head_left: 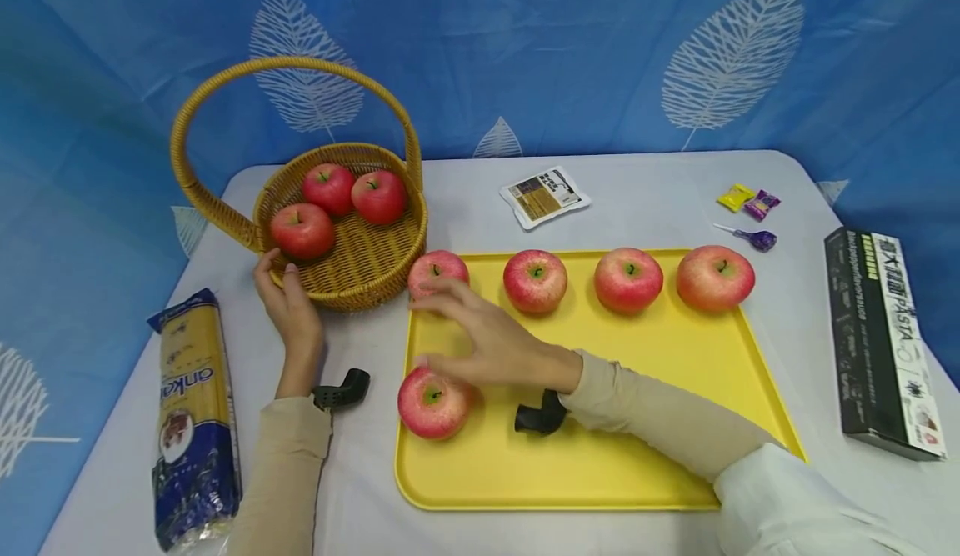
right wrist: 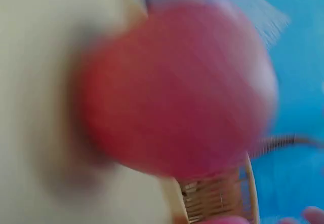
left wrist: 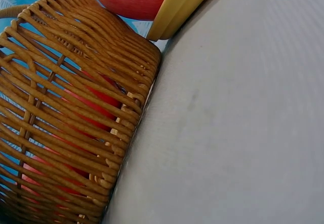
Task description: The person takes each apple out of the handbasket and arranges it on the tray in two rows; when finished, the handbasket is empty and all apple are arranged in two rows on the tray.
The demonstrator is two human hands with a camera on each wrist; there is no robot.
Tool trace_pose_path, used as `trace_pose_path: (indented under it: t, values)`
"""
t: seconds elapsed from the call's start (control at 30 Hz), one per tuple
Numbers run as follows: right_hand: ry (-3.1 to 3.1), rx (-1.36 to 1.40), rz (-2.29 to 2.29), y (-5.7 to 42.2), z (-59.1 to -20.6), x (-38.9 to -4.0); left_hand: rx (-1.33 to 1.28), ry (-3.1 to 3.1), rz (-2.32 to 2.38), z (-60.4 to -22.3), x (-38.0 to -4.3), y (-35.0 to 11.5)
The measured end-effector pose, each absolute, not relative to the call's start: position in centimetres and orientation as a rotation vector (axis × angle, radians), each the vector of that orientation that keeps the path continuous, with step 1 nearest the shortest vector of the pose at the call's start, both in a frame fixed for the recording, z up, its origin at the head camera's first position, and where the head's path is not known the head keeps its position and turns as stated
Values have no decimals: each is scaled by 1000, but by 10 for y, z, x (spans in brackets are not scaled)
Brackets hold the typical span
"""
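A wicker basket (head_left: 360, 285) with a tall hooped handle holds three red apples (head_left: 303, 231). At its near left rim, my left hand (head_left: 292, 314) grips the edge with thumb and fingertips. My right hand (head_left: 480, 335) hovers over the left part of a yellow tray (head_left: 600, 456), fingers spread and nothing held. Below its thumb lies a near-left apple (head_left: 433, 406); its fingers partly cover a far-left apple (head_left: 437, 267). In the right wrist view, a blurred apple (right wrist: 177, 87) looms close. The left wrist view shows the basket's woven side (left wrist: 76, 107).
More apples (head_left: 536, 281) line the tray's far edge. A pasta bag (head_left: 195, 423) lies at the left and a black pasta box (head_left: 885, 343) at the right. A foil packet (head_left: 545, 197), wrapped candies (head_left: 761, 204) and a lollipop (head_left: 759, 240) are toward the back.
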State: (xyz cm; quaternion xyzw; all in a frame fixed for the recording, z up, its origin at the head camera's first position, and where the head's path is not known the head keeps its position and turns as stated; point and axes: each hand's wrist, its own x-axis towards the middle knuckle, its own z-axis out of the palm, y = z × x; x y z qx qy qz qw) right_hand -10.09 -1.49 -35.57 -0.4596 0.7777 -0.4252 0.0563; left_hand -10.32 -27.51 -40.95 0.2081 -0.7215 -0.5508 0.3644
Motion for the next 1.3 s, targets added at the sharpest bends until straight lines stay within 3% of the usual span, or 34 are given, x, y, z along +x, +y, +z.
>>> trace_pose_path:
  t: [0.2,0.5,0.77,1.3]
  values:
    - [1961,-893,-2002,-57,-327,-174,536,-1821,-1438,-410,-104,-276]
    - [1996,-734,-1772,-121,-318,-246,545,-1834,-1426,-414,-105,-277]
    - [2100,-627,-1719,-150,-333,-264,525,-1859,-1412,-414,-103,-276]
    - [2704,-924,-612,-160,-335,-256,533,-1878,-1383,-412,-102,-278]
